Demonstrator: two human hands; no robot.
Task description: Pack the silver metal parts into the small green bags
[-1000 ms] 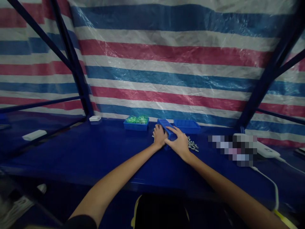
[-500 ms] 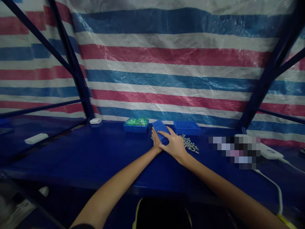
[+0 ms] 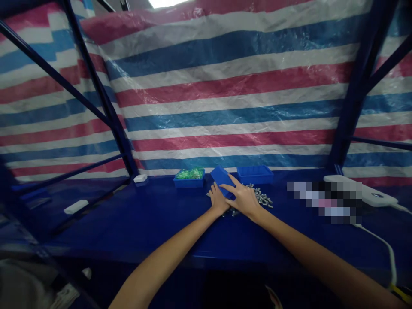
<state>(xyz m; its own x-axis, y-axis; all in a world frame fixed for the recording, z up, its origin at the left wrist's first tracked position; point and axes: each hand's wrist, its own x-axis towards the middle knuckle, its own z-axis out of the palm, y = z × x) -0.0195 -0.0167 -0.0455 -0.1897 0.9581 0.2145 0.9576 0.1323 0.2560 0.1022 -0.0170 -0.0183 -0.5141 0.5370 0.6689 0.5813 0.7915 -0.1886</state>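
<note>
Held box (image 3: 220,176): smooth plastic, low sheen; loose pieces (image 3: 264,199): bare metal look, shiny; left bin (image 3: 189,183) and right bin (image 3: 255,178): smooth plastic; green contents (image 3: 190,173): thin see-through plastic, glossy; tabletop (image 3: 161,238): smooth, painted look, soft gloss; right post (image 3: 358,86): painted metal look; backdrop sheet (image 3: 231,92): plastic, creased, glossy in patches; white device (image 3: 370,195): smooth plastic, satin.

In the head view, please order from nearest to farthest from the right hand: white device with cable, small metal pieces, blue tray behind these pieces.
From the right hand:
1. Small metal pieces: beside it, on its right.
2. Blue tray: behind the pieces, at the back.
3. White device: well off to the right.
</note>
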